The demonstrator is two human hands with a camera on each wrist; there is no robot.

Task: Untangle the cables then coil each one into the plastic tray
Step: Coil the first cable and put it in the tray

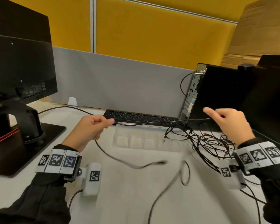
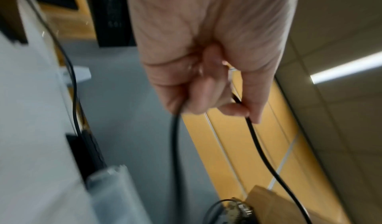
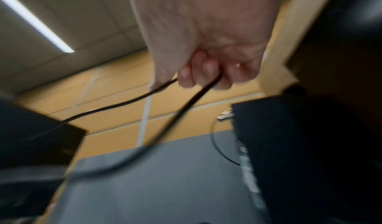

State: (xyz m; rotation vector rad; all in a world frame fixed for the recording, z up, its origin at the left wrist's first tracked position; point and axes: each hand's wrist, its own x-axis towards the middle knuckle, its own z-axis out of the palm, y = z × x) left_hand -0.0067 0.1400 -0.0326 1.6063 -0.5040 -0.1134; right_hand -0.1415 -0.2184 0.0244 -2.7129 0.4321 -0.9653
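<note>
- Two hands stretching one cable [image 1: 152, 122] taut across mid-frame, above the tray [image 1: 145, 139], likely separating it from the tangle [image 1: 208, 139] at right.
- Left hand [image 1: 90, 126] pinching cable between thumb and fingers; loose end trailing down toward lower centre.
- Right hand [image 1: 228, 123] curling fingers round cable, forefinger sticking out.
- Tray lying empty.

No words, brand names or numbers can be read in any view. The only signs are black-and-white square code markers on the wristbands [image 1: 58, 160] and on the white wrist-camera housings [image 1: 91, 178]; these are patterns, not text. The label strip on the back of the monitor [image 1: 31, 89] is too small and blurred to make out.
</note>
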